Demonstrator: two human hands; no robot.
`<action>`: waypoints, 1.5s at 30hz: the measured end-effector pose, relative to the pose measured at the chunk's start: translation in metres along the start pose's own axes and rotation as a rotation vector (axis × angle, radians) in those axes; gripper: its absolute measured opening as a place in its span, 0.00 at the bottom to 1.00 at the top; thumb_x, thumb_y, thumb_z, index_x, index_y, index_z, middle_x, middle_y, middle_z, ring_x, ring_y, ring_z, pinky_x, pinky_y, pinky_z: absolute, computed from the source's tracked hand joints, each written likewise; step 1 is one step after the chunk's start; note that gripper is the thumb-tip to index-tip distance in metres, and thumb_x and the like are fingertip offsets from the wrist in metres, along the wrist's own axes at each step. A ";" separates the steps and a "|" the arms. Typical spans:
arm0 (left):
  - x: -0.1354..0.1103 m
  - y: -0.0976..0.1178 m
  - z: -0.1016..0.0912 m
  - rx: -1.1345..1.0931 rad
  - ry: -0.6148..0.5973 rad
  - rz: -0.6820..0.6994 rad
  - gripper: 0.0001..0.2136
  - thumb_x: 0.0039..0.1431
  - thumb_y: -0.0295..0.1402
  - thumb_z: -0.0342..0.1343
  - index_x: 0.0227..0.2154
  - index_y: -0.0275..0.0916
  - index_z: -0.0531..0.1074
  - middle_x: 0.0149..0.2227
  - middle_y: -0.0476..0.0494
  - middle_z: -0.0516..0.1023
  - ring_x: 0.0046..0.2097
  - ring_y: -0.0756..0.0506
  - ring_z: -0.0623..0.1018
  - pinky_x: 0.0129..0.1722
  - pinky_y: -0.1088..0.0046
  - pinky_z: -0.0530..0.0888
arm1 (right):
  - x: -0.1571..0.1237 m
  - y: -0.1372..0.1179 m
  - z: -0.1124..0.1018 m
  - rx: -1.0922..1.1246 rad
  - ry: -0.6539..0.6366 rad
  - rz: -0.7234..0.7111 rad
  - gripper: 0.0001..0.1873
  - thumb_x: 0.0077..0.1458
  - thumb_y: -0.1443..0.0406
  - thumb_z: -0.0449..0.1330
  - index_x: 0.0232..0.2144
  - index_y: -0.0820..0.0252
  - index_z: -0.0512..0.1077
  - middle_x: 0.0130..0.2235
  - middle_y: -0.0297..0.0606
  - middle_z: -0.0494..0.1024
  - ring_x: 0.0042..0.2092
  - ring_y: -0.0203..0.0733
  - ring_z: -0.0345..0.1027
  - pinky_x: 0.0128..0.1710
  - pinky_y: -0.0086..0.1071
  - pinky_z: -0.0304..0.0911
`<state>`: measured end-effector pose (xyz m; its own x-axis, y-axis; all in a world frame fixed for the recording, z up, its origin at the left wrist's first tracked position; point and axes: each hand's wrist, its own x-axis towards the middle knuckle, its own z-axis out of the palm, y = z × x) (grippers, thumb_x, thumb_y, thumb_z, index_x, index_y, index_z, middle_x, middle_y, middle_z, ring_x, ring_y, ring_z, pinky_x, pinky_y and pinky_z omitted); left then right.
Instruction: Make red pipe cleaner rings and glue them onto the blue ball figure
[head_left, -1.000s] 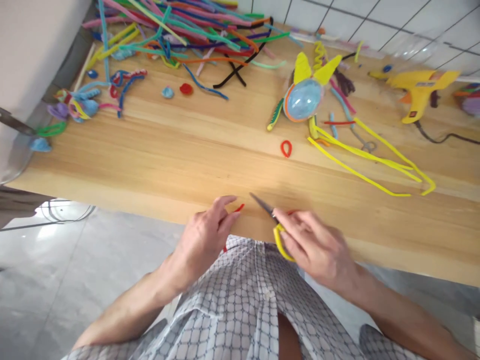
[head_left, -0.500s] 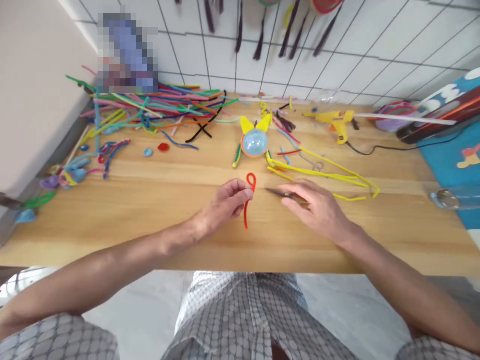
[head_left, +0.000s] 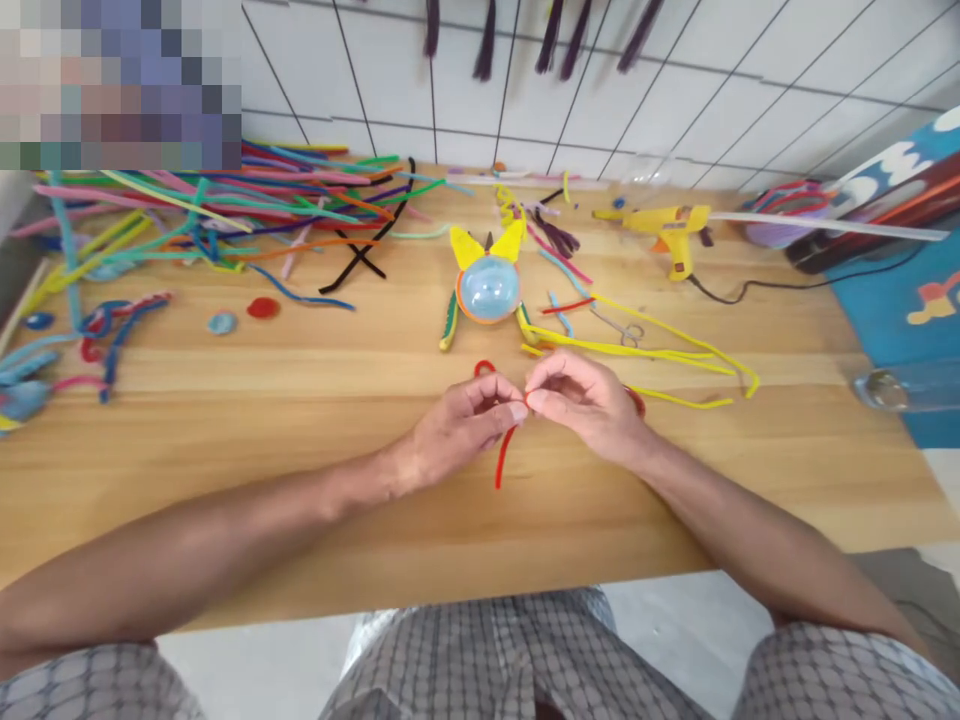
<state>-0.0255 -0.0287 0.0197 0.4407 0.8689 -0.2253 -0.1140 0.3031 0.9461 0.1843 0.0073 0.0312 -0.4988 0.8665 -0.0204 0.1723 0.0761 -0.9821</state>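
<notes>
My left hand (head_left: 469, 425) pinches a red pipe cleaner (head_left: 505, 465). Its curled loop sticks out above the fingers, and a straight tail hangs below. Fingertips of my right hand (head_left: 589, 405) meet the left ones, closed on a small bit of the same pipe cleaner. A red loop, perhaps a tool handle (head_left: 637, 402), shows behind the right hand; whether the palm holds that tool is hidden. Just beyond the hands stands a figure with a clear dome (head_left: 489, 288), yellow ears and green-and-yellow limbs.
Many coloured pipe cleaners (head_left: 300, 205) are heaped at the back left. Yellow pipe cleaners (head_left: 645, 350) and small scissors (head_left: 630, 333) lie to the right. A yellow glue gun (head_left: 671, 235) trails a cord. A red disc (head_left: 263, 307) lies left of the figure.
My right hand has moved left to meet the left hand and now pinches the red pipe cleaner. The dark pointed tool's tip no longer shows. The camera view has shifted.
</notes>
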 end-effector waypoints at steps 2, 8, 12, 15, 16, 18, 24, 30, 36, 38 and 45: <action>-0.002 -0.002 0.000 -0.009 -0.002 0.005 0.19 0.62 0.51 0.67 0.36 0.39 0.73 0.27 0.56 0.65 0.27 0.53 0.62 0.26 0.76 0.62 | -0.001 0.002 0.002 0.012 -0.020 0.028 0.14 0.63 0.54 0.69 0.36 0.56 0.73 0.34 0.32 0.77 0.34 0.36 0.70 0.36 0.31 0.69; -0.002 0.000 -0.004 -0.001 -0.006 -0.071 0.17 0.63 0.49 0.65 0.36 0.40 0.72 0.25 0.57 0.67 0.23 0.54 0.62 0.24 0.76 0.60 | -0.006 0.009 0.004 0.053 0.083 0.012 0.18 0.66 0.49 0.68 0.38 0.55 0.70 0.35 0.32 0.77 0.34 0.36 0.72 0.39 0.33 0.72; -0.002 0.002 -0.004 0.061 0.043 -0.048 0.17 0.62 0.48 0.66 0.32 0.40 0.71 0.23 0.58 0.64 0.24 0.54 0.61 0.25 0.75 0.60 | -0.006 0.010 0.004 0.061 0.084 0.003 0.20 0.65 0.47 0.69 0.41 0.55 0.72 0.36 0.32 0.78 0.34 0.37 0.73 0.39 0.34 0.73; -0.001 0.001 -0.001 0.048 0.066 -0.009 0.16 0.61 0.46 0.67 0.31 0.39 0.72 0.25 0.57 0.66 0.25 0.54 0.63 0.26 0.75 0.62 | -0.006 0.012 0.007 0.057 0.089 0.007 0.19 0.65 0.48 0.70 0.39 0.55 0.73 0.36 0.32 0.79 0.34 0.36 0.73 0.39 0.34 0.73; -0.001 0.000 0.000 0.024 0.081 0.013 0.16 0.60 0.46 0.68 0.31 0.39 0.72 0.26 0.56 0.67 0.26 0.54 0.64 0.26 0.76 0.63 | -0.006 0.013 0.008 0.058 0.115 -0.003 0.19 0.65 0.48 0.70 0.39 0.56 0.73 0.35 0.32 0.79 0.34 0.36 0.74 0.38 0.33 0.73; 0.000 -0.002 0.001 -0.032 0.106 0.055 0.16 0.57 0.44 0.71 0.31 0.39 0.73 0.28 0.55 0.70 0.28 0.54 0.67 0.29 0.76 0.65 | -0.006 0.016 0.010 0.058 0.177 -0.032 0.20 0.66 0.47 0.69 0.40 0.56 0.74 0.34 0.31 0.79 0.33 0.36 0.74 0.38 0.33 0.72; 0.003 -0.003 -0.003 -0.163 0.019 -0.051 0.22 0.57 0.52 0.73 0.34 0.39 0.72 0.24 0.57 0.69 0.22 0.56 0.61 0.22 0.77 0.57 | -0.004 0.020 0.013 0.012 0.162 -0.106 0.22 0.64 0.44 0.70 0.37 0.55 0.76 0.32 0.32 0.78 0.32 0.36 0.71 0.34 0.32 0.69; 0.004 -0.005 -0.004 -0.157 0.052 0.080 0.22 0.61 0.52 0.70 0.37 0.39 0.70 0.27 0.52 0.80 0.21 0.56 0.64 0.20 0.77 0.57 | -0.005 0.021 0.017 0.061 0.238 -0.149 0.16 0.65 0.49 0.71 0.45 0.52 0.77 0.39 0.33 0.79 0.35 0.36 0.73 0.37 0.32 0.71; 0.008 -0.008 -0.006 -0.171 0.225 0.148 0.19 0.64 0.48 0.69 0.37 0.41 0.67 0.30 0.50 0.85 0.19 0.56 0.65 0.19 0.77 0.59 | -0.015 0.023 0.018 0.032 0.191 -0.195 0.11 0.66 0.58 0.71 0.48 0.51 0.77 0.43 0.35 0.82 0.43 0.38 0.79 0.46 0.34 0.76; 0.008 -0.009 -0.006 -0.189 0.226 0.150 0.19 0.64 0.48 0.68 0.37 0.41 0.67 0.31 0.50 0.85 0.19 0.56 0.66 0.19 0.77 0.60 | -0.015 0.023 0.018 0.030 0.171 -0.207 0.09 0.66 0.58 0.71 0.46 0.51 0.79 0.43 0.35 0.82 0.43 0.38 0.80 0.47 0.34 0.77; 0.008 -0.002 -0.007 -0.304 0.231 0.157 0.19 0.60 0.46 0.73 0.37 0.39 0.70 0.30 0.52 0.82 0.19 0.57 0.66 0.19 0.78 0.59 | -0.008 0.023 0.018 0.117 0.238 -0.149 0.14 0.65 0.51 0.72 0.40 0.54 0.83 0.37 0.34 0.84 0.32 0.35 0.77 0.35 0.31 0.75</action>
<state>-0.0277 -0.0193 0.0139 0.1899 0.9683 -0.1623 -0.4372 0.2314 0.8691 0.1772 -0.0069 0.0054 -0.2959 0.9423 0.1566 0.0062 0.1659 -0.9861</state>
